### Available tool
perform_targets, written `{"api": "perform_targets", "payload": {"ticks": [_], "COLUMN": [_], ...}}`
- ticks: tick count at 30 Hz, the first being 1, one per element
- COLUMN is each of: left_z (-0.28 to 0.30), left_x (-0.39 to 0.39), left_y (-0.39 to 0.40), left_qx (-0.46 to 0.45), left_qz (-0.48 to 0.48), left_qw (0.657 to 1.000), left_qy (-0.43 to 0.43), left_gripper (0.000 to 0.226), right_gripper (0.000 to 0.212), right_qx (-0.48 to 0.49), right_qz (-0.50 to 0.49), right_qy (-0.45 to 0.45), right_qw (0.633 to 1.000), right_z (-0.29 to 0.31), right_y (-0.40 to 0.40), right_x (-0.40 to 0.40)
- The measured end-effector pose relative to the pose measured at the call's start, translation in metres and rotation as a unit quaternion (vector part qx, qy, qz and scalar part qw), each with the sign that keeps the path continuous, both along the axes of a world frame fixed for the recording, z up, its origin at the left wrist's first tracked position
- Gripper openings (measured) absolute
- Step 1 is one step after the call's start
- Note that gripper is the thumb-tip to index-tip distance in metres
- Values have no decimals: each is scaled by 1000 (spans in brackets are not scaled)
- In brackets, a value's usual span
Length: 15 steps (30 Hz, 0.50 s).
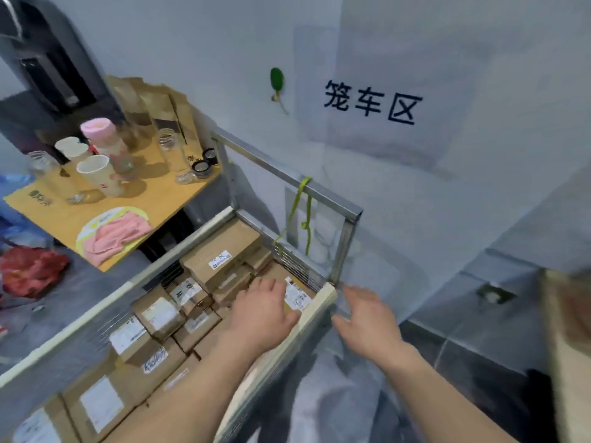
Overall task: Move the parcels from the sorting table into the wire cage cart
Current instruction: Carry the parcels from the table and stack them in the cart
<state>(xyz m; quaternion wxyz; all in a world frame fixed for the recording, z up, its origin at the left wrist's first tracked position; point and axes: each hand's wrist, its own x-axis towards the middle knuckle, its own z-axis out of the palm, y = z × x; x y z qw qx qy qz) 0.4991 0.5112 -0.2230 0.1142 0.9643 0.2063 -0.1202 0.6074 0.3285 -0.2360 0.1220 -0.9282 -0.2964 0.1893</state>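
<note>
1. My left hand (260,310) is inside the wire cage cart (179,247), fingers straight and flat, resting on a cardboard parcel (295,290) at the near right corner. It presses the parcel; it does not grip it.
2. My right hand (364,318) is outside the cart, just beside its padded corner rail, fingers loosely spread and holding nothing.
3. The cart holds many parcels already, boxes with white labels (220,259) packed close together and stacked across the whole floor of the cage as far as I can see.
4. The sorting table is not clearly in view; a wooden edge (566,330) at far right may belong to it, but I cannot tell.
5. Judgement: the task is well advanced. This parcel appears to be placed. How many parcels remain to be fetched cannot be determined from here.
6. The side bench (153,199) with cups is not part of the work.
</note>
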Motion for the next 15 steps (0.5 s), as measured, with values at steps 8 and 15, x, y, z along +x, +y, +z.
{"api": "perform_targets", "payload": {"ticks": [8, 15], "left_z": [11, 19], "left_x": [79, 131], "left_y": [-125, -212], "left_qx": [19, 17], "left_qz": [-111, -229], "left_qw": [994, 973], "left_qy": [-17, -21], "left_gripper": [66, 63], "right_gripper": [53, 42], "right_qx": [-46, -10], "right_qz": [-78, -191], "right_qy": [-18, -12], "right_qw": [996, 982], "right_z": [13, 25], "right_y": [-135, -231], "right_x": [37, 51]}}
